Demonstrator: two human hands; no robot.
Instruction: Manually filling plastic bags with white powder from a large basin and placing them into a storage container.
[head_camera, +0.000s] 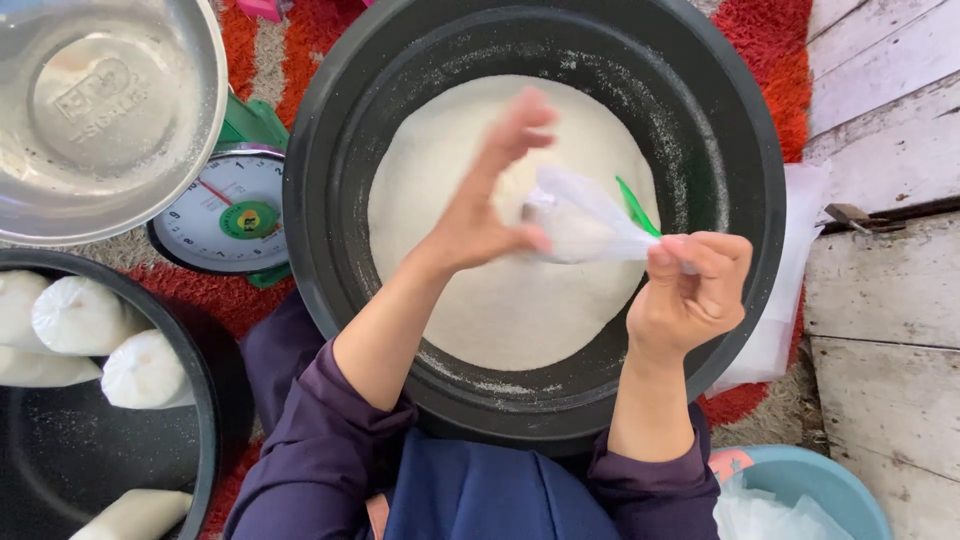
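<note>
A big black basin (720, 150) holds a mound of white grains (450, 170). Over it hangs a small clear plastic bag (580, 222) filled with the same white grains. My right hand (695, 290) pinches the bag's twisted neck at its right end. My left hand (490, 195), blurred, touches the bag's left end with thumb and spread fingers. A green scoop (636, 208) pokes out of the grains behind the bag.
A steel scale pan (190, 150) and a green dial scale (235, 205) stand at upper left. A second black basin (200, 400) at lower left holds several filled bags (80, 315). A blue tub (830, 490) with empty bags sits lower right. Wooden boards (890, 200) lie right.
</note>
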